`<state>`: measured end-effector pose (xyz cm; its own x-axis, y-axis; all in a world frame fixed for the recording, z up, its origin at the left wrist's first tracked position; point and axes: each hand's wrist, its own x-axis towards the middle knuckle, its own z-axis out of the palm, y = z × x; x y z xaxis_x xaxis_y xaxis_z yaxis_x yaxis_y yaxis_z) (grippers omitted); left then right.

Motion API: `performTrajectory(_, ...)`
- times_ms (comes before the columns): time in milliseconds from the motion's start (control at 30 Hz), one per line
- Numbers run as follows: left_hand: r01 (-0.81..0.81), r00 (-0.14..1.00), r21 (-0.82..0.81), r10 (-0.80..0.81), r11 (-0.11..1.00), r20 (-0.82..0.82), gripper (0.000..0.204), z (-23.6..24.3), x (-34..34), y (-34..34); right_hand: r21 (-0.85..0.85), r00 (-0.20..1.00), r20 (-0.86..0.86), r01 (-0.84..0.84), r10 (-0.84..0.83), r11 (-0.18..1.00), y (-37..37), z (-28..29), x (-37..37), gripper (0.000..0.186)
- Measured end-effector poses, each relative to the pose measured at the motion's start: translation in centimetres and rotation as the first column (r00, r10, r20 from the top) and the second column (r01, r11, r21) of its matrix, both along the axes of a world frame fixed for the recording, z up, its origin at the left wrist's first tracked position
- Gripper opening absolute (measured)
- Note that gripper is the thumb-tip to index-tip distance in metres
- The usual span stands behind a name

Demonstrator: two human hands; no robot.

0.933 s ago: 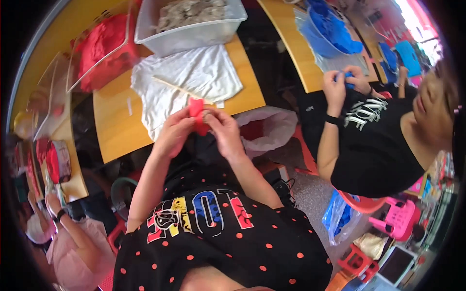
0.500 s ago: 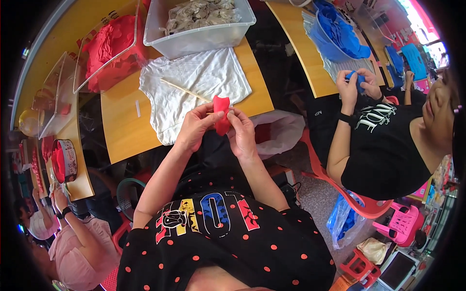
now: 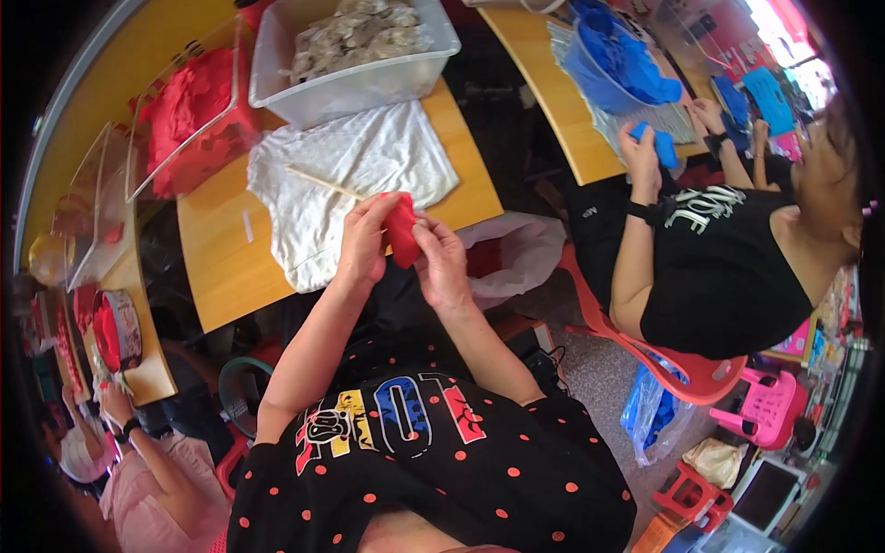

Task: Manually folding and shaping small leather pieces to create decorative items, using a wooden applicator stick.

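Above the near edge of the wooden table, my two hands hold a soft, thin red piece [image 3: 402, 238] between them. My left hand [image 3: 363, 241] pinches its upper left side, fingers closed on it. Thumb and fingers of my right hand [image 3: 442, 265] grip its right edge. Below them spreads a rumpled white cloth [image 3: 387, 138], shaped like a sleeveless shirt. A thin wooden stick [image 3: 320, 182] lies across the cloth, its near end reaching behind my left hand.
At the back stands a clear plastic tub [image 3: 369, 89] of greyish bundles; left of it, a clear bin [image 3: 184, 149] of red pieces. A pale strip [image 3: 247, 226] lies left. A lined bin [image 3: 525, 244] stands right of my hands. A co-worker at right holds a blue piece [image 3: 656, 143].
The whole view has shifted a little. My fingers have moved on the red piece, which now sits more spread and tilted. The co-worker's hands at right have come apart, one reaching away.
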<state>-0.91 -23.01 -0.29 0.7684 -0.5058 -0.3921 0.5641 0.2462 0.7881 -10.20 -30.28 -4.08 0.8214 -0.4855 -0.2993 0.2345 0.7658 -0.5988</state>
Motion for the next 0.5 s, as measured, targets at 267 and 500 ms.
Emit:
performTrajectory(267,0.162,0.986,-0.046,-0.163,0.986,-0.014,0.026,-0.2,-1.1,1.9,0.006,0.999,0.028,0.025,-0.025,1.0,-0.1,0.1,0.0,0.02)
performTrajectory(500,0.148,0.988,-0.045,-0.149,0.988,-0.029,0.024,-0.4,-1.4,2.0,-0.002,0.999,0.041,0.019,-0.019,1.0,0.0,0.1,-0.1,0.019)
